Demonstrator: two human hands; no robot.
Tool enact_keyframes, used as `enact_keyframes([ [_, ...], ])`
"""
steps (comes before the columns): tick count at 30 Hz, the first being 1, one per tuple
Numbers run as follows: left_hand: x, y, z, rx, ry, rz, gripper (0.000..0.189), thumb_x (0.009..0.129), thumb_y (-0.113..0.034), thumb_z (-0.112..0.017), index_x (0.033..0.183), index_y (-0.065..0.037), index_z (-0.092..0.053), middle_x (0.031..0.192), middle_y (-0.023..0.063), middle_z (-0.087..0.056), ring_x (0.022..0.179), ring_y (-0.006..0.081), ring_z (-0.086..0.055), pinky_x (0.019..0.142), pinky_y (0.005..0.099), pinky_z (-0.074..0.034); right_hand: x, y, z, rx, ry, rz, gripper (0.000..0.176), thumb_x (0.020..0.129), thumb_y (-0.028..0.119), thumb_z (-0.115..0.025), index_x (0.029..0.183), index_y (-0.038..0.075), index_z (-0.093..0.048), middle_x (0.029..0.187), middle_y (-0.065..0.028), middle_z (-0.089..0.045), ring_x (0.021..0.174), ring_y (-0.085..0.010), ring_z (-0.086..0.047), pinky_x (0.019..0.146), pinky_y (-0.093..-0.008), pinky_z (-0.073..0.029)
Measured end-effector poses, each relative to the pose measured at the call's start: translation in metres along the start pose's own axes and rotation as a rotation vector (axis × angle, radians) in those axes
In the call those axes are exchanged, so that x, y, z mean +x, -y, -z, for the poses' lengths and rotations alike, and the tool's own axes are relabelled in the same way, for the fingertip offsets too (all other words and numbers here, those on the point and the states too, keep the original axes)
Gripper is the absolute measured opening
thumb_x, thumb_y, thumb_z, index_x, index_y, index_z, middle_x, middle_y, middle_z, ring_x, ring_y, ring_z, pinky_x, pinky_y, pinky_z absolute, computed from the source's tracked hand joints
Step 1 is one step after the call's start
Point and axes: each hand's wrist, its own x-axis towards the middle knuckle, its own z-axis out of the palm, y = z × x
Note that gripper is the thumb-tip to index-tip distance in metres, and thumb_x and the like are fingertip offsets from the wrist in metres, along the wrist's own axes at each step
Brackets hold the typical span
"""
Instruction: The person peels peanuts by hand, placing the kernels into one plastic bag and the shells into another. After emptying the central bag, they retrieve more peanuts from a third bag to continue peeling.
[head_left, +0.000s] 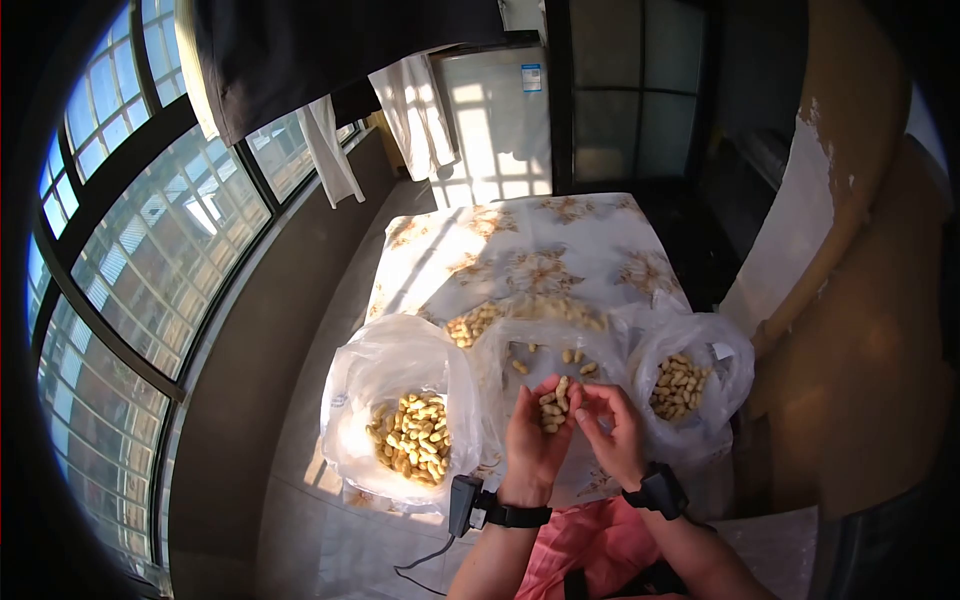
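Note:
Several unshelled peanuts [550,414] rest in the cupped fingers and palm of my left hand [531,449]. Close against it, my right hand [620,432] has its thumb and fingers bent together at one upright peanut [562,388]. Both hands are over the near side of a middle clear plastic bag [492,362], where a few loose peanuts [587,369] lie. To the left stands an open plastic bag [342,390] with a large heap of peanuts [415,437]. On the right, another open plastic bag [738,360] holds a smaller heap of peanuts [678,388].
A flowered cloth covers the table [600,235], and more peanuts [470,325] lie behind the middle bag. Barred windows [170,230] run along the left wall. Dark cloth [330,60] hangs overhead. A cable [425,562] trails from the device on my left wrist.

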Motion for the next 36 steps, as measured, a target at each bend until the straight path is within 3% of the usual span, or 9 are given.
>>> enact_keyframes([
  [5, -0.005, 0.008, 0.006, -0.005, -0.001, -0.01, 0.06, 0.109, -0.044, -0.029, 0.133, 0.005, -0.056, 0.143, 0.0216, -0.054, 0.133, 0.0347, -0.052, 0.113, 0.0457, -0.041, 0.002, 0.01, 0.005, -0.073, -0.003, 0.074, 0.028, 0.088, 0.006, -0.073, 0.114, 0.003, -0.065, 0.106, -0.009, -0.064, 0.084, -0.0174, -0.067, 0.074, -0.0293, -0.053],
  [7, -0.008, 0.011, 0.008, 0.01, -0.102, -0.014, 0.064, 0.11, -0.046, -0.023, 0.139, 0.003, -0.052, 0.148, 0.0195, -0.05, 0.137, 0.033, -0.048, 0.115, 0.0446, -0.04, 0.003, 0.01, 0.006, -0.086, 0.035, 0.094, 0.026, 0.087, 0.006, -0.073, 0.112, 0.003, -0.066, 0.108, -0.0094, -0.063, 0.086, -0.0189, -0.067, 0.075, -0.0297, -0.054],
  [14, -0.013, 0.011, 0.014, 0.008, -0.017, -0.036, 0.066, 0.11, -0.047, -0.02, 0.146, 0.002, -0.045, 0.154, 0.0172, -0.045, 0.14, 0.0325, -0.044, 0.116, 0.0445, -0.039, 0.002, 0.001, 0.004, -0.121, 0.15, 0.184, 0.023, 0.085, 0.004, -0.073, 0.107, 0.003, -0.067, 0.111, -0.0104, -0.062, 0.098, -0.024, -0.067, 0.078, -0.0308, -0.056],
  [17, -0.013, 0.01, 0.015, 0.0, -0.004, -0.032, 0.067, 0.109, -0.048, -0.02, 0.146, 0.001, -0.045, 0.154, 0.017, -0.044, 0.141, 0.0321, -0.044, 0.117, 0.0441, -0.038, 0.004, -0.001, 0.005, -0.175, 0.115, 0.266, 0.022, 0.086, 0.004, -0.073, 0.106, 0.003, -0.067, 0.108, -0.0109, -0.063, 0.093, -0.0235, -0.067, 0.077, -0.0312, -0.055],
  [20, -0.018, 0.009, 0.012, -0.006, -0.015, -0.062, 0.067, 0.109, -0.048, -0.022, 0.147, 0.002, -0.043, 0.156, 0.0198, -0.04, 0.144, 0.0361, -0.04, 0.119, 0.0475, -0.035, 0.004, 0.009, 0.005, -0.084, 0.05, 0.13, 0.02, 0.086, 0.003, -0.072, 0.106, 0.003, -0.067, 0.104, -0.0109, -0.064, 0.087, -0.0214, -0.067, 0.075, -0.0314, -0.054],
  [26, -0.023, -0.003, 0.008, -0.109, -0.032, -0.109, 0.067, 0.108, -0.05, -0.03, 0.145, 0.005, -0.043, 0.151, 0.0235, -0.045, 0.141, 0.0391, -0.042, 0.116, 0.0469, -0.039, 0.002, 0.005, 0.004, -0.091, 0.035, 0.102, 0.019, 0.086, 0.0, -0.07, 0.105, 0.003, -0.067, 0.102, -0.0097, -0.065, 0.078, -0.0183, -0.066, 0.072, -0.0303, -0.053],
  [31, -0.016, -0.002, 0.009, 0.013, -0.048, -0.271, 0.072, 0.103, -0.058, -0.042, 0.138, 0.005, -0.047, 0.136, 0.0165, -0.052, 0.132, 0.0293, -0.046, 0.12, 0.0428, -0.029, 0.002, 0.006, 0.004, -0.095, 0.054, 0.118, 0.019, 0.086, -0.001, -0.07, 0.104, 0.003, -0.067, 0.101, -0.01, -0.065, 0.077, -0.0193, -0.066, 0.071, -0.031, -0.053],
  [36, -0.02, 0.006, -0.007, 0.256, -0.104, -0.357, 0.075, 0.103, -0.061, -0.043, 0.143, 0.002, -0.044, 0.137, 0.0133, -0.05, 0.133, 0.0246, -0.043, 0.122, 0.0393, -0.021, 0.002, 0.004, 0.004, -0.122, 0.054, 0.094, 0.019, 0.086, -0.002, -0.068, 0.104, 0.002, -0.066, 0.101, -0.0108, -0.065, 0.078, -0.0214, -0.066, 0.071, -0.0317, -0.053],
])
